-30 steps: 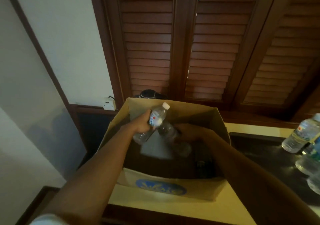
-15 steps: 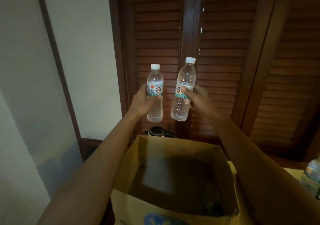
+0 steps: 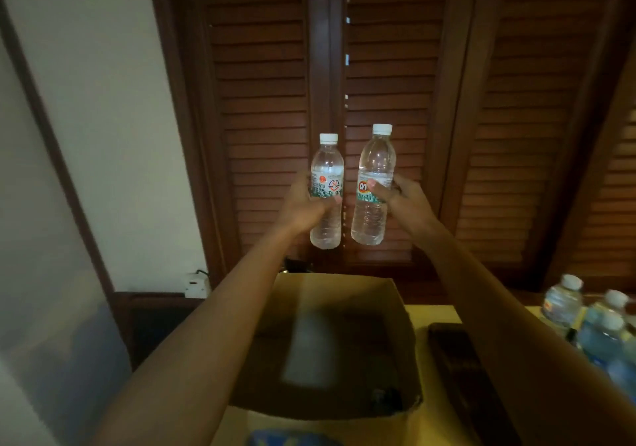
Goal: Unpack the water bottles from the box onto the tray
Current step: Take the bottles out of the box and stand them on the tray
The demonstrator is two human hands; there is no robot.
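Note:
My left hand (image 3: 303,206) grips a clear water bottle (image 3: 327,170) with a white cap, held upright. My right hand (image 3: 399,201) grips a slightly taller water bottle (image 3: 375,160), also upright and just to the right of the first. Both bottles hang in the air well above the open cardboard box (image 3: 402,315). The box's inside is dark with a pale patch on its floor; a small dark thing lies in its near right corner. The dark tray (image 3: 447,346) lies to the right of the box, partly hidden by my right forearm. Several bottles (image 3: 564,304) stand at the tray's right side.
Dark wooden louvred shutters (image 3: 389,67) fill the wall behind. A white wall socket (image 3: 196,284) sits at the left on a dark ledge. The box and tray rest on a yellowish tabletop (image 3: 437,311). A white wall runs along the left.
Both hands have lifted a bottle each out of the box and raised them upright in front of the shutters. Since half a second ago they have held about the same pose.

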